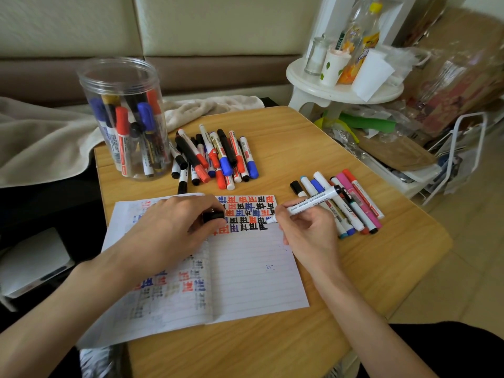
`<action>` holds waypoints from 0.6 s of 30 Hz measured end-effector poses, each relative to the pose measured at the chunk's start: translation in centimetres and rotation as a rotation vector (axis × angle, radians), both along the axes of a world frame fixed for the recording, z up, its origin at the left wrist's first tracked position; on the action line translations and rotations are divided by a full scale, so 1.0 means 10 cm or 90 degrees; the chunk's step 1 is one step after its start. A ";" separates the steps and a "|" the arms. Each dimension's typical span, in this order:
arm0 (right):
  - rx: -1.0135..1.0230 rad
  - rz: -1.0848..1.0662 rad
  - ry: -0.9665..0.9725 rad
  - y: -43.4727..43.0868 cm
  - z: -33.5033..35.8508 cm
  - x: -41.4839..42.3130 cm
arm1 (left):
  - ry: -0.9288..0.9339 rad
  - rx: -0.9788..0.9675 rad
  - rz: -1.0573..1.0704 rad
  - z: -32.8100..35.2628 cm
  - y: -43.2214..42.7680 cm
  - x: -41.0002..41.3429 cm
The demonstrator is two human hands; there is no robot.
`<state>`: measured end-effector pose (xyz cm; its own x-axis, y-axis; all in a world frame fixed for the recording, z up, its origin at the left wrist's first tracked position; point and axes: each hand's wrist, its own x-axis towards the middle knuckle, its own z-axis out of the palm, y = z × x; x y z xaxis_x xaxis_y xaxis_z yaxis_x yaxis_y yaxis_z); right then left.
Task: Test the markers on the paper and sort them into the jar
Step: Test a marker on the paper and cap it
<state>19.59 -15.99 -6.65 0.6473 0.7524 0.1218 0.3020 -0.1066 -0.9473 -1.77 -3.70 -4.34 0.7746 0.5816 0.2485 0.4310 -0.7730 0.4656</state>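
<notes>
Gripping uncapped wht marker point(311, 203), blk tail

Jar point(124, 118) behind paper point(253, 268), on table point(327, 336)

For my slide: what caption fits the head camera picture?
Right hand tests a marker on lined paper; left hand holds a black cap.

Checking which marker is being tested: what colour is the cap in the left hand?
Black, seen best in the head view: the cap in the left hand.
</notes>
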 end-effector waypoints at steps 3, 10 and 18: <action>-0.019 -0.006 0.003 0.01 -0.01 0.01 | -0.003 -0.003 0.000 0.01 -0.01 0.00; -0.014 -0.005 0.050 0.00 0.05 -0.01 | -0.023 0.001 0.012 -0.01 -0.02 0.01; 0.023 0.035 0.176 0.00 0.16 0.00 | -0.040 -0.031 0.002 -0.04 -0.01 0.06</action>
<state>19.64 -15.96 -5.08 0.6186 0.7853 -0.0267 0.0363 -0.0625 -0.9974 -1.18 -3.80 -4.73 0.7568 0.5962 0.2681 0.4021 -0.7479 0.5282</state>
